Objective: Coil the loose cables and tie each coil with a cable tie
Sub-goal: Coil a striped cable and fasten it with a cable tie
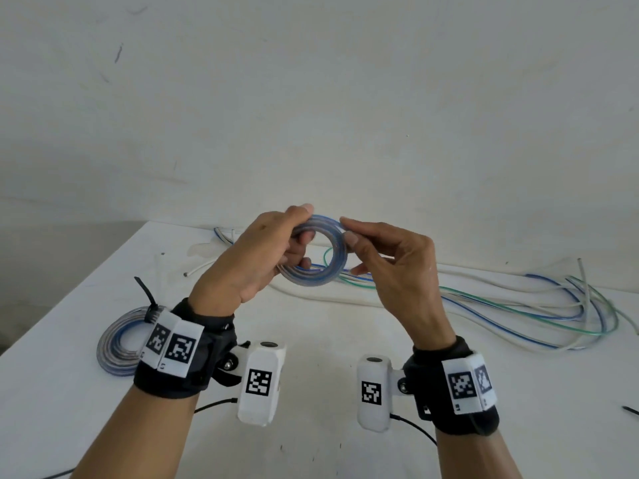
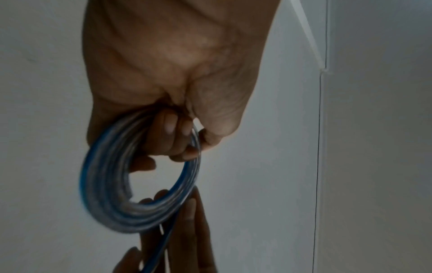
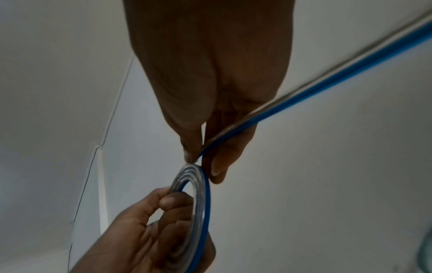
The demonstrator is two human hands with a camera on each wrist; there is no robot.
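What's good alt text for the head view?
Two hands hold a small coil of clear, blue-striped cable above a white table: the left hand grips the coil, the right hand pinches its far edge. A finished coil with a black cable tie lies at left; loose cables sprawl at right.

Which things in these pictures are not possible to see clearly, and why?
- Tied coil, head view: its right part hidden behind the left wrist band.
- Cable tie, head view: cut off by the right edge.
- Held coil, left wrist view: blurred, turns uncountable.
- Loose cables: their number is unclear where they overlap.
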